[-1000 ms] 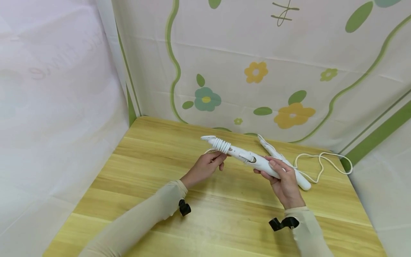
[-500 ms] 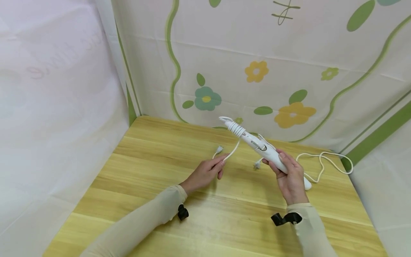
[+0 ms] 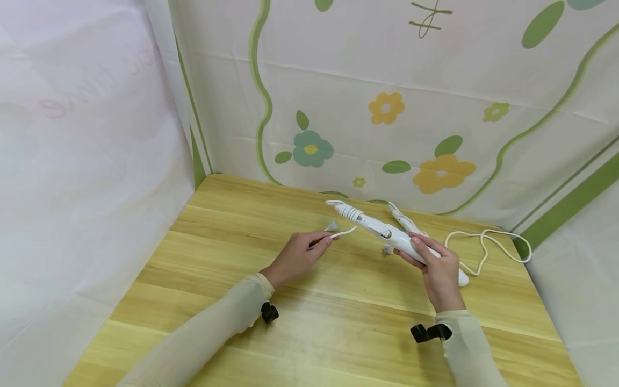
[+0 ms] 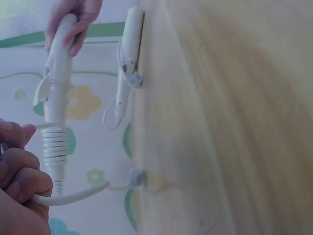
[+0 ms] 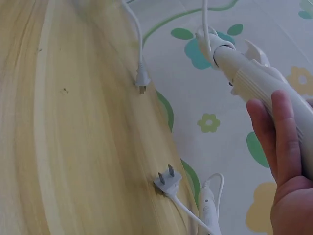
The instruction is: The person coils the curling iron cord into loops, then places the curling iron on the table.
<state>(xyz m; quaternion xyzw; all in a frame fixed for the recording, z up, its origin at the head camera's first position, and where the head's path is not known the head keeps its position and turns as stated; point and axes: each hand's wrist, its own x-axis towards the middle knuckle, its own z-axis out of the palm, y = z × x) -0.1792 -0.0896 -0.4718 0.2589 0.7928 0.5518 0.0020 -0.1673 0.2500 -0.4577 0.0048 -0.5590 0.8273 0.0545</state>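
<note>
My right hand (image 3: 437, 271) grips a white curling iron (image 3: 372, 227) by its thick end and holds it tilted above the table. White cord (image 4: 54, 147) is coiled in several turns round the iron's far end. A loose length of that cord (image 3: 344, 233) runs to my left hand (image 3: 296, 257), whose fingers pinch it. Beyond those fingers the cord hangs down to a two-pin plug (image 5: 142, 78), close to the tabletop. Behind the held iron lies a second white styling iron (image 3: 401, 216), partly hidden by it and by my right hand.
The second iron's plug (image 5: 167, 181) lies on the table near it, and its cord (image 3: 483, 247) loops out to the right. A wooden tabletop (image 3: 309, 333) is backed by a flower-printed cloth (image 3: 348, 118). Another white cloth (image 3: 96, 188) hangs at the left edge.
My left hand has drawn away from the coiled end, pulling a length of cord free. The held iron rose, then came down again, and sits farther right than at first.
</note>
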